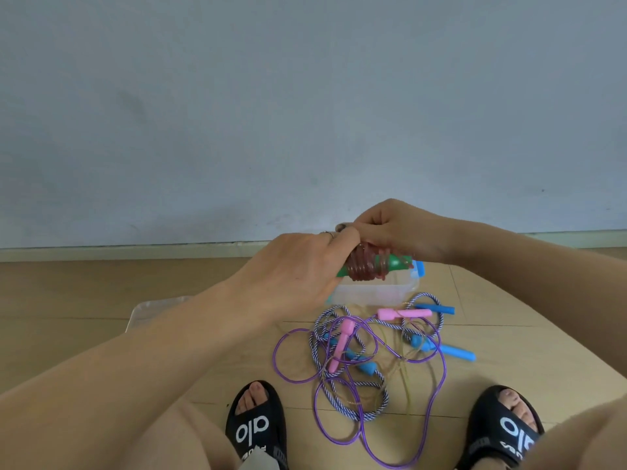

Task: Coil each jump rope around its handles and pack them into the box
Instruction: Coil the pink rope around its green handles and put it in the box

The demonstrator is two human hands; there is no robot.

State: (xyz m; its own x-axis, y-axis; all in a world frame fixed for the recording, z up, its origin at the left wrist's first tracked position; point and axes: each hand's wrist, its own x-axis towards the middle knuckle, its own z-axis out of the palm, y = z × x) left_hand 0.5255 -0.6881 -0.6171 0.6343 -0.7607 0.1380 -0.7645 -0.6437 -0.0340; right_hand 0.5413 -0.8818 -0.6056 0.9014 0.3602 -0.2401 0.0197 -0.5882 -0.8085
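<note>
A green-handled jump rope (368,264) with red cord wound around its handles is held in the air above a clear plastic box (380,293). My left hand (302,269) grips the left end of the bundle. My right hand (397,228) pinches the cord at the top of the coil. On the floor in front of the box lies a tangle: a purple rope (431,395) with pink handles (403,313), a blue-and-white braided rope (339,398), and several blue handles (451,351).
A clear lid (152,310) lies on the wooden floor to the left. A blue clip (420,268) shows on the box's right side. My feet in black slippers (258,425) flank the tangle. A grey wall stands close behind the box.
</note>
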